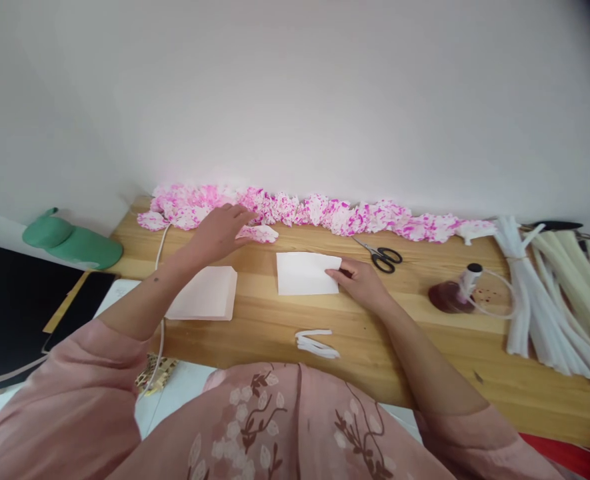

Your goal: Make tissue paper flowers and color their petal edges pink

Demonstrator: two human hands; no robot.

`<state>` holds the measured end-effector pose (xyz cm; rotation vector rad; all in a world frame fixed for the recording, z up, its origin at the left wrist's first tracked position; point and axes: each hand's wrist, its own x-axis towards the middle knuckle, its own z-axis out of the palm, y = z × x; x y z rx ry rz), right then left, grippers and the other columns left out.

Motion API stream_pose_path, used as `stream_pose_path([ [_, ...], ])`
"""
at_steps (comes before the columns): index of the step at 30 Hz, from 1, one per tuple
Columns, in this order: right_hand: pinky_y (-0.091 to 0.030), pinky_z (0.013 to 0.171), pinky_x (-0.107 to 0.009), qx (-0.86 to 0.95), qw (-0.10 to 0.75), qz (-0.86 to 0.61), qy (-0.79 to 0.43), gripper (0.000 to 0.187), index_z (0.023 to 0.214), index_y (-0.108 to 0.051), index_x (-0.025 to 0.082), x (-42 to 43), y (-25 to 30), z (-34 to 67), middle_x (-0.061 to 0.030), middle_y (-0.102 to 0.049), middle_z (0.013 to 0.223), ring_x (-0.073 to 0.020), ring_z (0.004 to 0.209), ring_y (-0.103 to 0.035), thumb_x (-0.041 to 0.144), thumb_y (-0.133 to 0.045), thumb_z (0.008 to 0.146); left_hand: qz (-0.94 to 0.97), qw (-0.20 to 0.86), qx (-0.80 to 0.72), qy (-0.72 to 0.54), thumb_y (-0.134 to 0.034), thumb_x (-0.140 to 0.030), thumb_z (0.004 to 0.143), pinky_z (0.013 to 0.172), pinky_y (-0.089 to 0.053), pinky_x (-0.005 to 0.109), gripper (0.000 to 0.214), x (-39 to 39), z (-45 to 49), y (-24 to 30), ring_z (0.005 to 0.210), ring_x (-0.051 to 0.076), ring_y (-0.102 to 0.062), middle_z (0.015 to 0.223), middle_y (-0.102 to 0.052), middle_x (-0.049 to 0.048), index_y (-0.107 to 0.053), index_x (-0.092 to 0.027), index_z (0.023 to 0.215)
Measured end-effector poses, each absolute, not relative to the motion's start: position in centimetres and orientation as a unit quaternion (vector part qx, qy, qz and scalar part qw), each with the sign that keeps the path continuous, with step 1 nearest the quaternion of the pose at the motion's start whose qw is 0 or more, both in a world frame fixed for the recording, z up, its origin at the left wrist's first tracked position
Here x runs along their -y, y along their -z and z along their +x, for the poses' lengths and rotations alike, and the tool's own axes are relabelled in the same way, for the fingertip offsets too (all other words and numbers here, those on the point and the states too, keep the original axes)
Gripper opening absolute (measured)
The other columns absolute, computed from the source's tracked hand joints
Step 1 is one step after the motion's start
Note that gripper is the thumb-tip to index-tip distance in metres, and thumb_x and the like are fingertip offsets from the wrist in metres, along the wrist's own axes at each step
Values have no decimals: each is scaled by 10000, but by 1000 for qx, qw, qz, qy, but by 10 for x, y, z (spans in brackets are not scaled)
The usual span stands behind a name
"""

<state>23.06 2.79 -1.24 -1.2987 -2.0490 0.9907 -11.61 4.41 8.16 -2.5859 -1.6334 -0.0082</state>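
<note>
My left hand (222, 230) reaches over the row of crumpled white and pink blotched paper pieces (315, 210) along the wall. Its fingers are stretched out, hiding part of the row; a pink-spotted piece (262, 233) lies just under the fingertips, and contact is hard to tell. My right hand (359, 283) pinches the right edge of a flat white paper sheet (307, 275) on the table. Below my left forearm is a stack of pale paper sheets (205, 293). Several thin white strips (317, 343) lie nearer my body.
Black-handled scissors (385, 259) lie right of the sheet. A squeeze bottle (452, 295) of dark red liquid with a curved tube stands near white fuzzy stems (529, 293) and a cream bundle (569, 273). On the left are a green rounded object (75, 243) and a white cable (161, 250).
</note>
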Motion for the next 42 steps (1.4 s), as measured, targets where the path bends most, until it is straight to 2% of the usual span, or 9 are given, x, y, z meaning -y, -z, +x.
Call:
stream_pose_path([
  [5, -473, 737, -311, 755, 260, -474, -371, 260, 897, -740, 210, -27, 10, 230, -43, -756, 921, -215, 832, -671, 403, -566, 901, -852, 47, 519, -41, -590, -250, 913, 882, -478, 415, 375, -62, -106, -65, 1101, 322, -612, 1197, -651, 148, -604, -177, 1280],
  [10, -428, 653, -291, 758, 255, -480, -361, 308, 719, -671, 208, -27, 7, 229, -20, -686, 743, -185, 704, -608, 436, -555, 890, -848, 56, 523, -62, -513, -176, 895, 854, -472, 401, 268, -76, -108, -46, 1030, 292, -638, 1111, -679, 134, -660, -179, 1119],
  [17, -433, 673, -294, 751, 255, -484, -371, 293, 777, -691, 201, -26, 6, 228, -32, -704, 793, -196, 741, -615, 438, -554, 880, -863, 3, 505, -11, -565, -282, 906, 1026, -431, 483, 431, -71, -119, -54, 1224, 338, -581, 1310, -653, 149, -586, -199, 1329],
  [21, -422, 667, -296, 753, 253, -483, -369, 308, 743, -673, 201, -27, 7, 228, -27, -681, 761, -194, 720, -605, 452, -551, 875, -839, -27, 529, 122, -584, -422, 918, 1102, -416, 467, 500, -53, -126, -95, 1284, 310, -565, 1360, -642, 112, -563, -207, 1369],
  [26, -419, 675, -298, 752, 257, -479, -372, 298, 761, -676, 206, -27, 7, 229, -31, -684, 769, -197, 730, -610, 450, -551, 877, -708, -84, 603, 358, -311, -358, 1039, 1005, -529, 392, 386, 19, -82, -116, 1102, 202, -661, 1124, -724, 57, -623, -244, 1236],
  [29, -429, 691, -303, 746, 261, -482, -379, 292, 801, -696, 198, -26, 8, 229, -44, -705, 813, -207, 763, -627, 435, -545, 881, -750, -229, 528, 326, -441, -366, 1003, 983, -558, 375, 273, 56, -45, -96, 1072, 202, -687, 1103, -743, 61, -665, -254, 1111],
  [31, -432, 695, -306, 740, 270, -488, -377, 297, 834, -713, 192, -26, 10, 230, -50, -715, 838, -209, 770, -628, 437, -550, 879, -760, -257, 494, 335, -507, -361, 978, 1022, -544, 390, 274, 66, -26, -78, 1144, 216, -670, 1210, -721, 86, -648, -254, 1188],
  [37, -408, 654, -293, 741, 291, -495, -347, 319, 851, -732, 185, -25, 12, 229, -32, -693, 769, -188, 712, -589, 456, -567, 886, -719, -155, 524, 429, -654, -304, 883, 1159, -427, 467, 595, 51, -2, -43, 1381, 272, -513, 1459, -562, 147, -462, -207, 1437],
  [42, -420, 667, -294, 751, 279, -488, -347, 290, 850, -735, 183, -26, 11, 229, -40, -717, 808, -193, 730, -613, 419, -569, 883, -774, -141, 533, 313, -487, -262, 963, 937, -538, 373, 297, 42, -21, -60, 1030, 233, -702, 1093, -760, 94, -675, -191, 1182],
])
